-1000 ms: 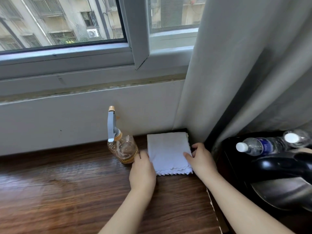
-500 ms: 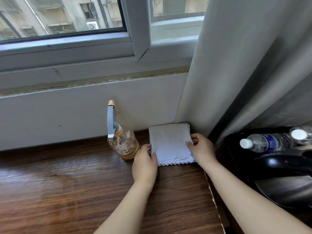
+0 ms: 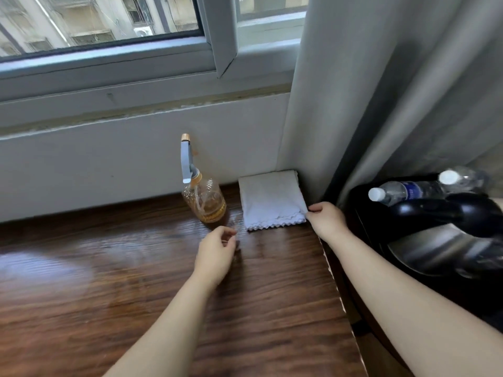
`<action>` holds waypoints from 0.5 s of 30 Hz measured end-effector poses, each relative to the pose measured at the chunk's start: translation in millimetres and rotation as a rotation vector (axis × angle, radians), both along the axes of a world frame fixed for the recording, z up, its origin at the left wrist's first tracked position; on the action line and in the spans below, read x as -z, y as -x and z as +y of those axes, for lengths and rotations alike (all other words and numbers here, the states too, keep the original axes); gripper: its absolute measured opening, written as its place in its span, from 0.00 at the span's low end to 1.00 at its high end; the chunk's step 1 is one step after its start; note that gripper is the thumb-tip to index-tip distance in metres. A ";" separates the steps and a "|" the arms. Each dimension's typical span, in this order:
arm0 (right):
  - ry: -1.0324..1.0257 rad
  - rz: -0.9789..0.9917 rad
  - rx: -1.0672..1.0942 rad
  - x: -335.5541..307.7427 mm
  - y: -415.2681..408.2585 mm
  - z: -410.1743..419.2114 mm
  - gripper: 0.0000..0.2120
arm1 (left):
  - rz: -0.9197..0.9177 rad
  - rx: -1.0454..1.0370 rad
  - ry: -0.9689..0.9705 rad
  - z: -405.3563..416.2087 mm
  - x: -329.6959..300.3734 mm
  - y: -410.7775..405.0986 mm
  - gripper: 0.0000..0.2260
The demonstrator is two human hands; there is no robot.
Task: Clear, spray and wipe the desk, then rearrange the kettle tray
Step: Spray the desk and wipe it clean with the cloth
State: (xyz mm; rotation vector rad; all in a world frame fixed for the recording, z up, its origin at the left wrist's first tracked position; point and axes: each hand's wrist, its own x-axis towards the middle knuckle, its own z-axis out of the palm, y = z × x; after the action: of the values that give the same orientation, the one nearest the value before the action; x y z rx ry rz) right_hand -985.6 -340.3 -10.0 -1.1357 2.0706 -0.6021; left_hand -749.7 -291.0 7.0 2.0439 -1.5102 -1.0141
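Fingers point(image 3: 315, 208) of right hand point(image 3: 326, 219) curled, pinching lower right corner of folded white cloth point(image 3: 272, 202) at right of centre. Fingers of left hand point(image 3: 216, 251) loosely curled, holding nothing, hovering just over desk point(image 3: 109, 281) left of and below cloth; slightly motion-blurred, contact with desk surface cannot be told.

Cloth: soft woven fabric, folded into rough rectangle, scalloped zigzag edge along near side, lying flat on desk against wall and curtain point(image 3: 353, 91).

Spray bottle point(image 3: 204, 200): clear ribbed plastic, rounded body, amber liquid filling lower part, grey-blue trigger head, tan nozzle tip and collar. Standing upright just left of cloth, near wall. No label readable.

Desk: dark brown wood-grain surface, glossy, with pale window glare at lower left of frame.

Kettle point(image 3: 449, 240) at right edge of frame: brushed metal body, glossy black handle arching over top, sitting on black tray point(image 3: 362, 197) beside desk. Two clear plastic water bottles point(image 3: 402, 191) with white caps lying behind kettle, on or over tray; nearer one carries blue label, print too small to read.

Curtain: pale grey, matte, heavy vertical folds, upper right of frame. Window frame point(image 3: 136, 58) pale painted metal or plastic across top; wall below it white and smooth.
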 end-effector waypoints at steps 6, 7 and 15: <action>-0.061 -0.108 -0.189 -15.5 5.5 83.1 0.06 | -0.094 0.232 -0.041 46.9 -2.7 -13.6 0.05; -0.063 -0.109 -0.216 -17.6 7.8 101.9 0.07 | -0.108 0.286 -0.045 56.6 -2.2 -14.5 0.07; -0.239 -0.064 -0.133 -26.5 33.8 258.4 0.07 | -0.225 0.654 -0.073 119.4 -2.1 5.0 0.09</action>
State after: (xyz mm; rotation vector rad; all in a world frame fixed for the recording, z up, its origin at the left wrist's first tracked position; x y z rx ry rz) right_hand -1019.4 -81.9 16.5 -1.0895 1.9348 -0.3136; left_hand -754.8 -171.7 9.2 1.7801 -2.3822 -1.0908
